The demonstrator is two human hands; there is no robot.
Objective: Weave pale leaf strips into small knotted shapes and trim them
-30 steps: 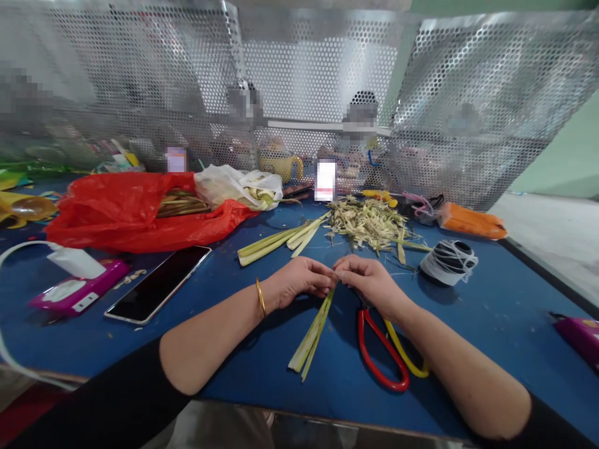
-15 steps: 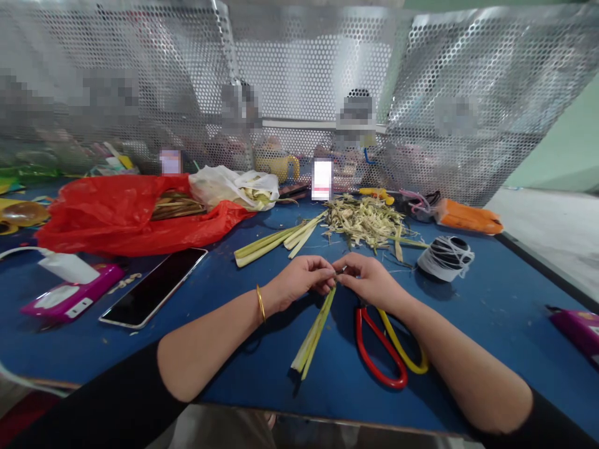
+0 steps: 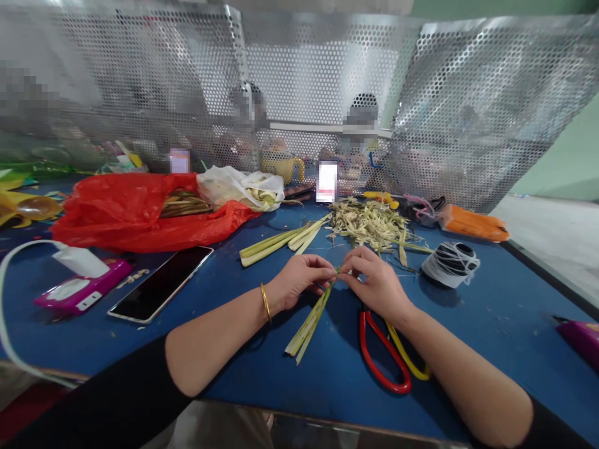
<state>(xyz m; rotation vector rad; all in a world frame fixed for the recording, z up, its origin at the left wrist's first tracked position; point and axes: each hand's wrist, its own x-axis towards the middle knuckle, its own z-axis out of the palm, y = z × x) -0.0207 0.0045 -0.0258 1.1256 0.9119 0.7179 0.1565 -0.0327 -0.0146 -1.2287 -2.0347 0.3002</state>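
Note:
My left hand (image 3: 306, 279), with a gold bangle at the wrist, pinches the top end of a bundle of green-yellow leaf strips (image 3: 311, 324). The strips hang down toward the table's front edge, their cut ends spread. Fingertips of my right hand (image 3: 369, 277) meet the left ones at the same end of the bundle. What lies between the fingertips is too small to make out. Scissors with a red and a yellow handle (image 3: 367, 349) lie under my right wrist, blades hidden. More long strips (image 3: 269, 244) lie beyond my left hand, beside a heap of shredded pieces (image 3: 369, 221).
A spool of grey thread (image 3: 450, 265) and an orange packet (image 3: 475, 223) are at the right. At the left lie a phone (image 3: 161, 284), a purple power strip (image 3: 87, 290) and a red bag (image 3: 112, 209). A perforated metal screen (image 3: 318, 75) stands behind, with people beyond.
The strip bundle has swung a little to the left at its lower end. Both hands remain together at its top. The view has shifted slightly.

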